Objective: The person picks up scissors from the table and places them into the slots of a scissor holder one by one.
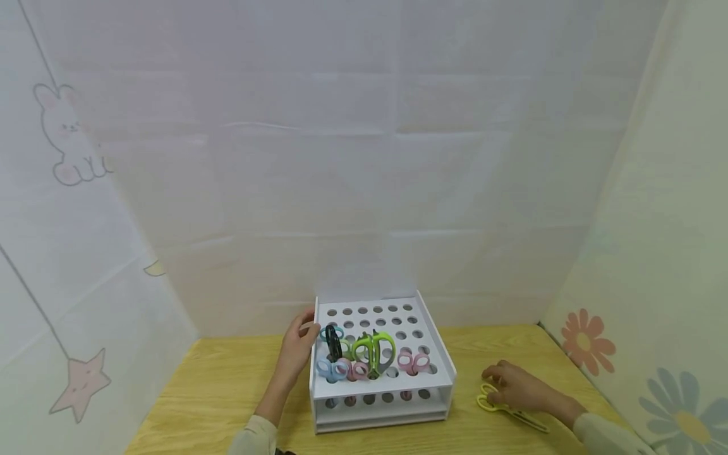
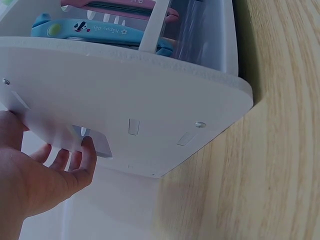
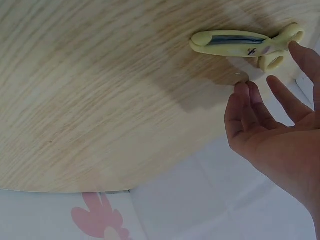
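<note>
- The left hand (image 1: 297, 351) lies flat against the near-left side wall of the white rack (image 1: 438, 344), fingers straight and spread on the panel; the left wrist view shows the fingertips (image 2: 88, 148) touching a small slot in that wall. It braces the rack and grips nothing.
- The right hand (image 1: 514, 387) sits on the wooden table (image 1: 216, 385), well to the right of the rack, fingers loose and apart over the yellow scissors (image 3: 247, 44). The right wrist view shows the fingertips just short of the handle loops, perhaps brushing one. Nothing is pinched.
- The yellow scissors lie flat on the table under the right hand's fingers, blades closed, tips pointing away from the rack.
- Risk one: flat scissors on smooth wood may skid away from the fingertips if they push rather than pinch.
- Risk two: the left hand only presses the rack. A sideways shove from that side could slide it across the table.
- Risk three: the holes nearest the left hand are crowded with the green scissors (image 1: 373, 349), blue scissors (image 1: 332, 368) and pink scissors (image 1: 413, 361), so a hand coming in could knock handles or rattle a pair loose.
- Risk four: the rack's holes look narrow, so a tilted blade tip could catch the rim.
</note>
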The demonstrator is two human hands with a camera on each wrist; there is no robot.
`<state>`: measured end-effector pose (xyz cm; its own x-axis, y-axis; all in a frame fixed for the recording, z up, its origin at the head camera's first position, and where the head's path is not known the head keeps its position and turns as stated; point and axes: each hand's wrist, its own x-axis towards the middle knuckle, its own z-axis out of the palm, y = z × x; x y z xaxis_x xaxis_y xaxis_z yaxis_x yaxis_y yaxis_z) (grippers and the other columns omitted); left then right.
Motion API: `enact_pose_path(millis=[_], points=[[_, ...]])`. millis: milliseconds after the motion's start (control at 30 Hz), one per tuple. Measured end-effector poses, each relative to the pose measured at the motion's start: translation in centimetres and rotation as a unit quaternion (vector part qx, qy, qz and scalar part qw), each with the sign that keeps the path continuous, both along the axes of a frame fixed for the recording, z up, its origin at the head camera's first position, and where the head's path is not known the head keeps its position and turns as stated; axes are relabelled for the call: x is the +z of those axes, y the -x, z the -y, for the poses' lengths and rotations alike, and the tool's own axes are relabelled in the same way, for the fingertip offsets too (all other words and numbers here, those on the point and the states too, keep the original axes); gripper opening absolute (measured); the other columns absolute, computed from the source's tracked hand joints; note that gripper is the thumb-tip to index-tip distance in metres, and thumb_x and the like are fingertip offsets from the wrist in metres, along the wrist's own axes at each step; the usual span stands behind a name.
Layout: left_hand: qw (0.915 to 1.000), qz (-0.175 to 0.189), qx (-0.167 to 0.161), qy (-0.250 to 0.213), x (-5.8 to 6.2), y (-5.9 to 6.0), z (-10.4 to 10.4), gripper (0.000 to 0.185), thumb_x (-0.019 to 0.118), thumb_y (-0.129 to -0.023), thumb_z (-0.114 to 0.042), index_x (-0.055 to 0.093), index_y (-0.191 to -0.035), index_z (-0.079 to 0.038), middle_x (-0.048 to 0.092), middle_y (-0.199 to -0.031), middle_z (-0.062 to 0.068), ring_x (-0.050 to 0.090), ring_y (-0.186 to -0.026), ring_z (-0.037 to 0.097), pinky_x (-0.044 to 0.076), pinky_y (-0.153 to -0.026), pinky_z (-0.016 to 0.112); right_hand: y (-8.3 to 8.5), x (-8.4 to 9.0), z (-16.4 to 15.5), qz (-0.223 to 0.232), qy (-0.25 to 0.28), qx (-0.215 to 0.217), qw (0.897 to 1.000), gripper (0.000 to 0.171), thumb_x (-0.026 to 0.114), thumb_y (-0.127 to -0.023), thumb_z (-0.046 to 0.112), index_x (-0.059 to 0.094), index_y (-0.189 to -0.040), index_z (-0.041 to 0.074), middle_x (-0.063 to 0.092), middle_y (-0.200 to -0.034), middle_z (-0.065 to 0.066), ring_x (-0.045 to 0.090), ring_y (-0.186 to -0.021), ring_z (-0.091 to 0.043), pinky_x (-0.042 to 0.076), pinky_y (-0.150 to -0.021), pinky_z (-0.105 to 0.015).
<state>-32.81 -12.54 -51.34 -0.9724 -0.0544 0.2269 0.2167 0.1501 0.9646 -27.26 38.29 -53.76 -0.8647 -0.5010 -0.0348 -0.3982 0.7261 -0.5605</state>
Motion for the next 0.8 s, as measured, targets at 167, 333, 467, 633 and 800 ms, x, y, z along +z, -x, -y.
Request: enact_pose_path(millis=[167, 333, 467, 633, 800], points=[[1.0000, 0.000, 0.000, 0.000, 0.0, 0.0, 0.0, 0.045, 0.060, -0.105, -0.024, 0.052, -0.147, -0.013, 0.053, -0.145, 0.009, 0.056, -0.124, 0.033, 0.051, -0.097, 0.051, -0.1, 0.3, 0.2, -0.007, 0.008, 0.008, 1.000, 0.043, 0.081, -0.088, 0.018, 0.065, -0.118, -0.007, 0.059, -0.099, -0.011, 0.057, -0.089, -0.028, 0.052, -0.072, -0.037], [1.0000, -0.004, 0.001, 0.004, -0.1, 0.1, 0.1, 0.045, 0.060, -0.104, -0.024, 0.052, -0.147, -0.012, 0.053, -0.144, 0.010, 0.057, -0.123, 0.033, 0.050, -0.097, 0.051, -0.1, -0.3, 0.3, -0.015, 0.021, 0.022, 0.999, 0.039, 0.081, -0.088, 0.017, 0.066, -0.115, -0.007, 0.059, -0.096, -0.008, 0.056, -0.083, -0.019, 0.050, -0.068, -0.032], [1.0000, -0.004, 0.002, 0.005, -0.2, 0.0, 0.1, 0.045, 0.060, -0.104, -0.024, 0.053, -0.147, -0.012, 0.053, -0.144, 0.010, 0.057, -0.123, 0.034, 0.050, -0.097, 0.052, -0.1, -0.8, 0.3, -0.030, 0.019, 0.022, 0.999, 0.037, 0.081, -0.088, 0.019, 0.067, -0.114, -0.004, 0.058, -0.095, -0.007, 0.054, -0.081, -0.017, 0.049, -0.066, -0.032], [0.9999, 0.000, 0.007, 0.009, -0.2, 0.0, 0.1, 0.045, 0.060, -0.104, -0.026, 0.052, -0.147, -0.014, 0.053, -0.144, 0.009, 0.057, -0.123, 0.034, 0.049, -0.098, 0.053, -0.3, -1.3, 0.6, -0.050, 0.013, 0.011, 0.999, 0.035, 0.082, -0.087, 0.018, 0.069, -0.112, -0.002, 0.057, -0.092, -0.004, 0.052, -0.079, -0.015, 0.046, -0.064, -0.031], [1.0000, 0.005, 0.005, 0.007, -0.2, 0.2, 0.1, 0.046, 0.060, -0.104, -0.027, 0.052, -0.148, -0.014, 0.052, -0.145, 0.008, 0.056, -0.124, 0.032, 0.050, -0.098, 0.052, -0.1, -1.2, 0.8, -0.059, 0.010, 0.012, 0.998, 0.034, 0.082, -0.086, 0.017, 0.069, -0.110, -0.003, 0.057, -0.089, -0.004, 0.050, -0.075, -0.012, 0.045, -0.061, -0.030]])
